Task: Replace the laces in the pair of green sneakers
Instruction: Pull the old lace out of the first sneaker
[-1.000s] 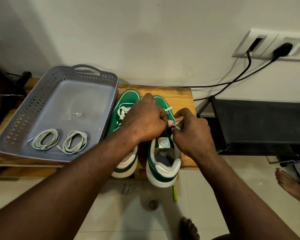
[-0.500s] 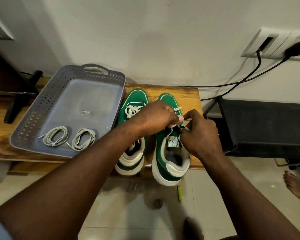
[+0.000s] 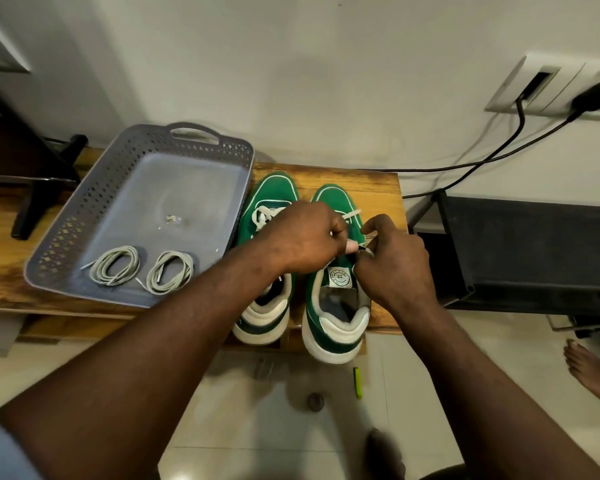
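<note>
Two green sneakers with white soles stand side by side on a wooden bench, toes toward the wall. The left sneaker keeps its white lace. Over the right sneaker both hands meet at the lacing. My left hand pinches the white lace above the tongue. My right hand grips the lace at the shoe's right eyelets. Two coiled grey laces lie in the grey tray to the left.
A black box-like unit stands right of the bench, with cables running to wall sockets. On the tiled floor below lie a yellow-green lighter and a small round object. A bare foot shows at far right.
The view has shifted a little, so bench and shoes sit slightly further right in the picture. Both hands stay at the right sneaker's lacing, with my fingers working the lace near the tongue.
</note>
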`<state>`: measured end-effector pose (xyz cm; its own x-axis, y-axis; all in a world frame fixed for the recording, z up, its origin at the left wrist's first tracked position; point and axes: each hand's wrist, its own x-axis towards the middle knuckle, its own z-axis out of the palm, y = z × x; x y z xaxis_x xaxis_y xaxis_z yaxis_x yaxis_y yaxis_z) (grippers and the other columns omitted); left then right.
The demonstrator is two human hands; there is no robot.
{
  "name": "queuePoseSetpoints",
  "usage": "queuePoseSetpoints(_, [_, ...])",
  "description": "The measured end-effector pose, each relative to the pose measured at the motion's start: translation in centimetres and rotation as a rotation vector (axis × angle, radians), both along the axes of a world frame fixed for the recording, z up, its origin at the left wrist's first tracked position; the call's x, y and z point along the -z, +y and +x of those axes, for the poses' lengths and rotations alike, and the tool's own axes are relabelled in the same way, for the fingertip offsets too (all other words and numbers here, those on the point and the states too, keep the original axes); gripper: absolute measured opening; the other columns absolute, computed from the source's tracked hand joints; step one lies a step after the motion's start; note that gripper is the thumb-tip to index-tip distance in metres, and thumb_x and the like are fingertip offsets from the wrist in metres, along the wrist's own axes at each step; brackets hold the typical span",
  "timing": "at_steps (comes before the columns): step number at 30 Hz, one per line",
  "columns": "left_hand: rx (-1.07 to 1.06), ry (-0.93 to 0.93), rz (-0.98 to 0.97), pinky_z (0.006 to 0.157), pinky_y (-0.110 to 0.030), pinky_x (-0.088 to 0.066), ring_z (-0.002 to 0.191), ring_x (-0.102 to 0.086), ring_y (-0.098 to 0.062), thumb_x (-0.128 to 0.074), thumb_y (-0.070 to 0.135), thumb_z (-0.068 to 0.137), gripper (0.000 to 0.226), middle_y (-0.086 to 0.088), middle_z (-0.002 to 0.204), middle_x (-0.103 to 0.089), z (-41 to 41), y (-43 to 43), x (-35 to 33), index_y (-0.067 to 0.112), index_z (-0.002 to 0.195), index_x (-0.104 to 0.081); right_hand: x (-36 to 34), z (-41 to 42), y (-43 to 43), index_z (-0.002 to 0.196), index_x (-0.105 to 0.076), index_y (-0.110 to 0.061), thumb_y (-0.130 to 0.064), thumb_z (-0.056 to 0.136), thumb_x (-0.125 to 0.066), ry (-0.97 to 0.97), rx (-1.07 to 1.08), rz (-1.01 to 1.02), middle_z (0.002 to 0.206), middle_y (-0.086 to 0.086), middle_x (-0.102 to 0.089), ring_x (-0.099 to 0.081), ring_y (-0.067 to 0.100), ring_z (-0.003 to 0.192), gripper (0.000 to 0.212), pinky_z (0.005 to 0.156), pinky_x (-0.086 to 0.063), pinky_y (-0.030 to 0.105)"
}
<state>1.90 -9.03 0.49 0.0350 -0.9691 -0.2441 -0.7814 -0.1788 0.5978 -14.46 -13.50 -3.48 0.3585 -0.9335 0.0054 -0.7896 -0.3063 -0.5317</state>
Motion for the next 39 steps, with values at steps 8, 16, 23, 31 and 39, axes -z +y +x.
queuePoseSetpoints(8, [-0.054,1.193,-0.220,0.092,-0.046,-0.055,0.084,-0.072,-0.024,-0.054,0.019,0.106,0.025,-0.006,0.089,-0.070,0.5,0.6,-1.7,0.011,0.085,-0.065,0.1,-0.2,-0.2,0.123,-0.062,-0.022,-0.015,0.084,-0.073,-0.012,0.025,0.013,0.094,0.006,-0.069,-0.063,0.022,0.078,0.042,0.059,-0.046,0.027])
queuePoseSetpoints(16, [-0.354,0.235,-0.107,0.056,-0.029,-0.037,0.061,-0.049,-0.012,-0.081,0.037,0.089,0.036,0.006,0.073,-0.055,0.5,-0.2,-0.6,0.018,0.085,-0.050,0.0,-0.1,-0.3,0.117,-0.064,-0.025,-0.015,0.083,-0.076,-0.104,0.068,0.064,0.087,0.000,-0.070,-0.067,0.018,0.076,0.037,0.069,-0.063,0.043])
queuePoseSetpoints(23, [-0.093,-0.219,-0.200,0.069,-0.039,-0.055,0.086,-0.067,-0.028,-0.069,0.017,0.091,0.034,0.001,0.098,-0.069,-2.1,0.4,1.7,0.020,0.120,-0.051,0.1,-0.3,-0.7,0.120,-0.062,-0.024,-0.012,0.086,-0.077,-0.103,0.028,0.068,0.082,-0.005,-0.068,-0.067,0.014,0.074,0.039,0.069,-0.062,0.041])
queuePoseSetpoints(31, [-0.115,-0.294,-0.371,0.061,-0.036,-0.049,0.079,-0.066,-0.030,-0.065,0.014,0.094,0.028,0.003,0.083,-0.059,-3.0,0.5,1.3,0.024,0.115,-0.052,0.1,-0.2,-0.5,0.121,-0.063,-0.021,-0.015,0.087,-0.076,-0.116,0.026,0.064,0.081,-0.003,-0.068,-0.066,0.013,0.069,0.037,0.063,-0.060,0.036])
queuePoseSetpoints(39, [-0.312,0.619,-0.251,0.066,-0.040,-0.053,0.075,-0.068,-0.022,-0.064,0.003,0.096,0.023,-0.002,0.079,-0.068,-2.0,-0.2,-0.9,0.022,0.090,-0.053,-0.2,-0.4,-0.8,0.119,-0.067,-0.015,-0.015,0.090,-0.071,-0.099,0.055,0.109,0.078,-0.007,-0.063,-0.058,0.005,0.067,0.030,0.053,-0.043,0.023])
